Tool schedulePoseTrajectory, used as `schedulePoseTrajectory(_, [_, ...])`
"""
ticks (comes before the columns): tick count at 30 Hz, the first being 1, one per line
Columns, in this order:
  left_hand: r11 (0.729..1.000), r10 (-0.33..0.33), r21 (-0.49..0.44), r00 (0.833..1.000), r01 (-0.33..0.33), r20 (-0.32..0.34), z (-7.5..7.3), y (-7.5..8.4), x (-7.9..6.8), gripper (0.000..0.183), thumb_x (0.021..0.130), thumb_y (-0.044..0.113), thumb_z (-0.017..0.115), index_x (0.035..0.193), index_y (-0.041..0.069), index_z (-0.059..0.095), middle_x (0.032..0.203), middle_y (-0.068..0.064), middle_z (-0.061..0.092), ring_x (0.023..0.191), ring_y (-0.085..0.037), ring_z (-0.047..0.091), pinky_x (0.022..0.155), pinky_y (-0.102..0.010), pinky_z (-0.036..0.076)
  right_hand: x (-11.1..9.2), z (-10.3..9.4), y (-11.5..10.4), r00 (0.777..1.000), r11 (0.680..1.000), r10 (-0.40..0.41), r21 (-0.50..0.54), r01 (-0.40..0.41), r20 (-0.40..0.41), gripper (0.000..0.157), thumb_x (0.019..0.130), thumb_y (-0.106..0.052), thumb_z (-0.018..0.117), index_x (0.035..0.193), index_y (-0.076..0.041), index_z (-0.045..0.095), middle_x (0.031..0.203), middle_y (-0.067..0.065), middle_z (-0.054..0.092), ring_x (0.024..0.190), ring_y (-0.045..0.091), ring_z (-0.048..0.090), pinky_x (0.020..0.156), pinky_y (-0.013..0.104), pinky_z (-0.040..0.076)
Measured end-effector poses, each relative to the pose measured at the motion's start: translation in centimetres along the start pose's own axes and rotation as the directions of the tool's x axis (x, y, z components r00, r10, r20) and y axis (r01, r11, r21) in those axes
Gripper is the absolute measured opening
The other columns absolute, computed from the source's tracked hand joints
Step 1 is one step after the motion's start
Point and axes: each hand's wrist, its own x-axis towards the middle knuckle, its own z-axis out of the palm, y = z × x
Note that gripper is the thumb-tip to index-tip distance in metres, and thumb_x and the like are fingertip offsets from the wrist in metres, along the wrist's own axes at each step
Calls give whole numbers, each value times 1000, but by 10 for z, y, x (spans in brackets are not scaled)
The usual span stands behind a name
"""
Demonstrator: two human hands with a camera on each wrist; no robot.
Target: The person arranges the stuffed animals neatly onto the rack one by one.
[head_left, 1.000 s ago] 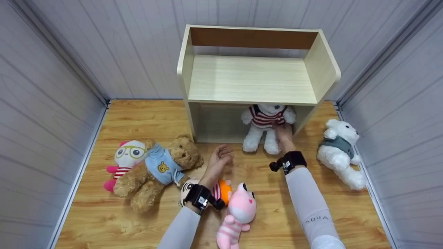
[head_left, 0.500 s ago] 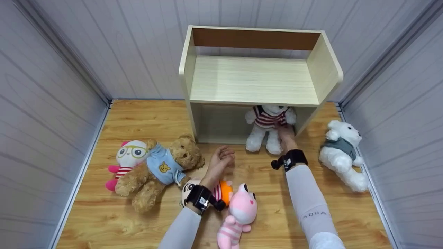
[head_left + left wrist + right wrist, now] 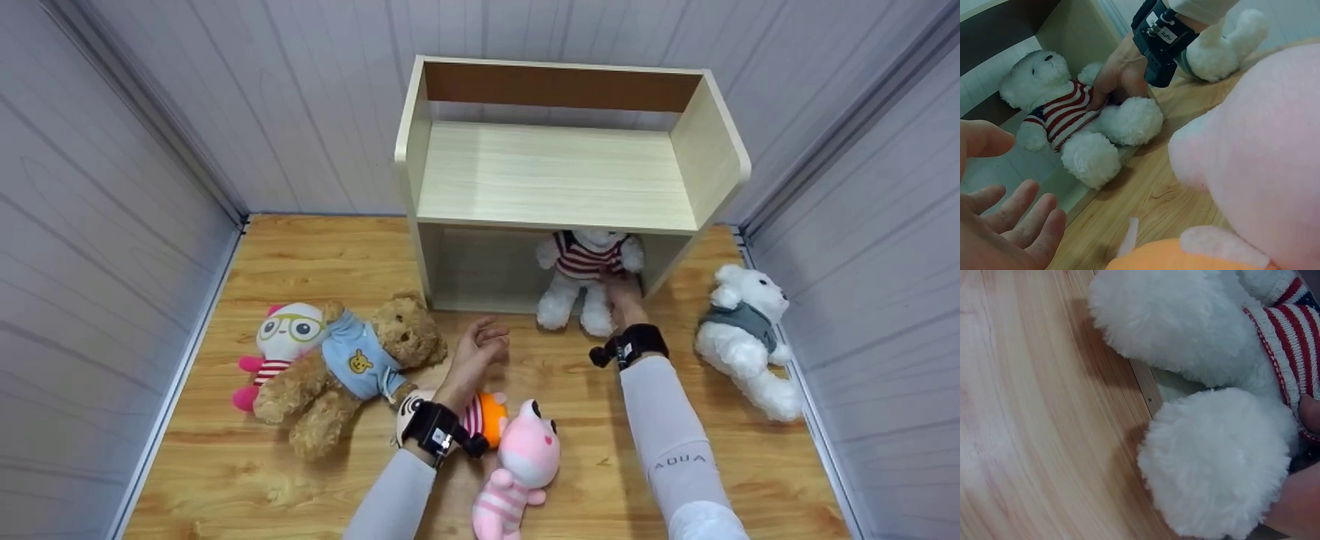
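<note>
A white teddy bear [image 3: 576,296] in a red-and-white striped sweater sits in the right part of the shelf's lower compartment, its legs reaching over the front edge. My right hand [image 3: 621,289] grips its side at the sweater hem; the thumb shows on the sweater in the left wrist view, while other fingers are hidden. Part of the bear's head is hidden under the upper board in the head view. My left hand [image 3: 476,356] hovers in front of the shelf, fingers loosely spread and holding nothing. Beneath that wrist lies a doll with orange shorts [image 3: 492,420].
The wooden shelf [image 3: 555,176] stands against the back wall. A brown bear in a blue hoodie [image 3: 361,360] overlaps a pink-and-white doll [image 3: 289,334] at left. A pink striped plush [image 3: 529,454] lies in front; a white plush dog [image 3: 746,337] leans near the right wall.
The bear has shifted slightly right in the lower compartment along with my right hand. My left hand stays almost still, and the head view has drifted a little.
</note>
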Motion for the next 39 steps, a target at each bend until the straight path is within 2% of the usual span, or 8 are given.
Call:
schedulePoseTrajectory(6, [1000,-1,4,1000,1,-3,-3,-1,-1,68,91,6,62,153,-4,35,141,-26,55,124,-50,55,101,-62,49,0,-1,-2,1000,999,-2,-48,1,-10,60,105,-29,60,154,-6,38,124,4,46,79,9,42,60,19,35])
schedulePoseTrajectory(9, [1000,-6,3,1000,6,-10,-5,-1,-2,69,91,5,62,153,-3,35,140,-25,56,124,-51,55,100,-61,51,0,2,-1,999,998,-42,-54,42,8,59,106,-27,58,155,-3,37,136,10,49,97,14,50,73,19,41])
schedulePoseTrajectory(13, [1000,-1,4,1000,1,-16,-4,0,-2,67,91,4,63,152,-4,36,138,-25,57,121,-49,57,91,-56,56,-3,2,0,993,990,-120,-70,121,24,56,108,-27,54,153,2,38,152,16,44,132,22,44,105,25,39])
schedulePoseTrajectory(19, [1000,18,-7,1000,-18,-18,-6,-1,-2,67,91,3,63,151,-6,36,138,-28,56,109,-38,64,83,-53,59,-8,5,2,973,956,-229,-192,221,-17,45,108,-27,54,137,8,49,138,21,52,127,28,48,109,36,40])
schedulePoseTrajectory(26, [1000,25,-17,1000,-25,-4,-9,0,-3,66,92,3,62,152,-5,34,140,-27,54,110,-38,63,81,-53,59,-29,-1,5,962,902,-272,-346,259,11,59,107,-36,54,150,3,40,152,22,46,142,35,42,118,46,34])
schedulePoseTrajectory(29, [999,29,-35,1000,-29,0,-9,1,-3,65,93,2,61,151,-6,33,140,-29,53,108,-33,63,78,-47,60,-38,-2,9,936,871,-351,-353,341,38,58,107,-32,54,151,2,38,152,24,45,143,37,41,119,48,34])
schedulePoseTrajectory(33, [998,46,-50,999,-46,4,-9,0,-2,63,93,-1,59,150,-8,33,142,-33,50,119,-40,58,82,-44,60,-50,-7,18,876,808,-479,-363,463,51,57,106,-24,57,153,3,38,153,26,45,144,39,41,120,48,32])
schedulePoseTrajectory(39, [997,69,-32,998,-69,-6,-12,0,0,62,91,-2,58,149,-9,35,141,-37,49,119,-41,58,78,-41,60,-79,-19,25,825,756,-561,-364,544,68,63,105,-17,60,156,7,33,160,27,36,149,40,34,124,48,26])
